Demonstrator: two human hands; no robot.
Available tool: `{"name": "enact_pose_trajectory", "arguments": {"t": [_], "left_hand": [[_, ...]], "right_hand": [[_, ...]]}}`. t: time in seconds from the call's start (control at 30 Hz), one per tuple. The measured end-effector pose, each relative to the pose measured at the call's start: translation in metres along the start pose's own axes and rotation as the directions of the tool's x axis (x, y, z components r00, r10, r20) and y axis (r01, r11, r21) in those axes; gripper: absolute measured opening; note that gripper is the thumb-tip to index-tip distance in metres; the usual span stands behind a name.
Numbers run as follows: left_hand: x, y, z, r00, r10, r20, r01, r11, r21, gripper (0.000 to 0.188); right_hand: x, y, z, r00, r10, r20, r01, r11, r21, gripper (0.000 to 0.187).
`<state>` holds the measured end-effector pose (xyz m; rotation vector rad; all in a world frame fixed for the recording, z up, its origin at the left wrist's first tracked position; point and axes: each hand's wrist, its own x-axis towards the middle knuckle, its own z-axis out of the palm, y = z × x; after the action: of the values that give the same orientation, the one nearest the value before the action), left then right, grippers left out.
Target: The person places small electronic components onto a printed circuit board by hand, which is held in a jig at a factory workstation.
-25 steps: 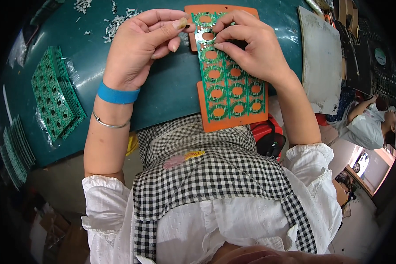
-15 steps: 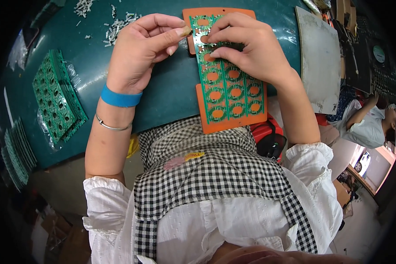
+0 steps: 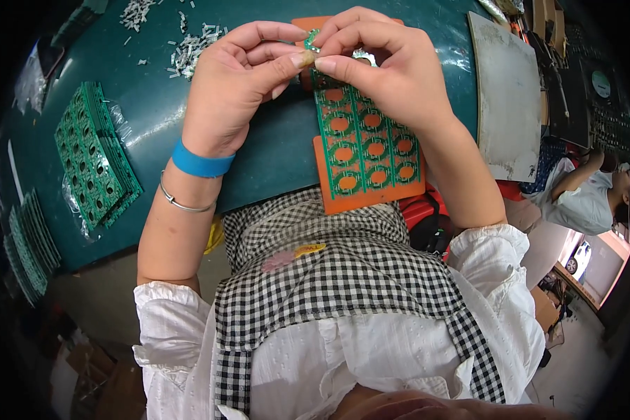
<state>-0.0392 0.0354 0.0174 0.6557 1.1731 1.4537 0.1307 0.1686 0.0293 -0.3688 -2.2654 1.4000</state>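
The bare right hand point(image 3: 399, 77) now meets the blue-banded left hand point(image 3: 224, 84), grips pinched, contents unclear, likely pausing green circuit panel point(image 3: 359, 136) work.

The wide fisheye view looks steeply down from the wearer's head — it is the left of two cameras worn side by side — and stands upright, unmirrored. The white cloth shirt point(image 3: 287, 367) is nearest, then the black-and-white checked cloth apron point(image 3: 329, 283); farther off, the flat dark-green worktop point(image 3: 276, 147) fills the top. The bare left hand point(image 3: 231, 87) and bare right hand point(image 3: 399, 73) sit near upper centre — edges bend toward the rim.
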Motion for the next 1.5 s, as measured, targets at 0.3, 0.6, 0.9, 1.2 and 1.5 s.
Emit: {"name": "enact_pose_trajectory", "arguments": {"t": [0.3, 0.6, 0.9, 1.2, 1.5], "left_hand": [[0.000, -0.002, 0.001, 0.999, 0.016, 0.030, -0.013, 0.996, -0.086, 0.026], [0.006, -0.003, -0.013, 0.990, -0.105, 0.091, 0.129, 0.939, -0.319, 0.020], [0.011, -0.013, -0.016, 0.991, -0.120, 0.051, 0.128, 0.966, -0.222, 0.021], [0.011, -0.013, -0.018, 0.991, -0.123, 0.056, 0.132, 0.971, -0.199, 0.021], [0.049, -0.045, -0.034, 0.620, 0.553, 0.557, -0.134, 0.774, -0.619, 0.018]], "right_hand": [[-0.003, 0.001, 0.001, 0.994, -0.086, -0.067, 0.088, 0.996, 0.020, 0.008], [-0.013, -0.008, -0.018, 0.975, -0.219, -0.036, 0.195, 0.924, -0.329, 0.005], [-0.038, 0.005, 0.000, 0.981, -0.154, 0.117, 0.188, 0.899, -0.396, 0.010], [-0.039, 0.005, 0.000, 0.981, -0.136, 0.138, 0.178, 0.913, -0.366, 0.010], [-0.037, 0.003, -0.002, 0.975, -0.148, 0.164, 0.200, 0.906, -0.373, 0.011]]}}
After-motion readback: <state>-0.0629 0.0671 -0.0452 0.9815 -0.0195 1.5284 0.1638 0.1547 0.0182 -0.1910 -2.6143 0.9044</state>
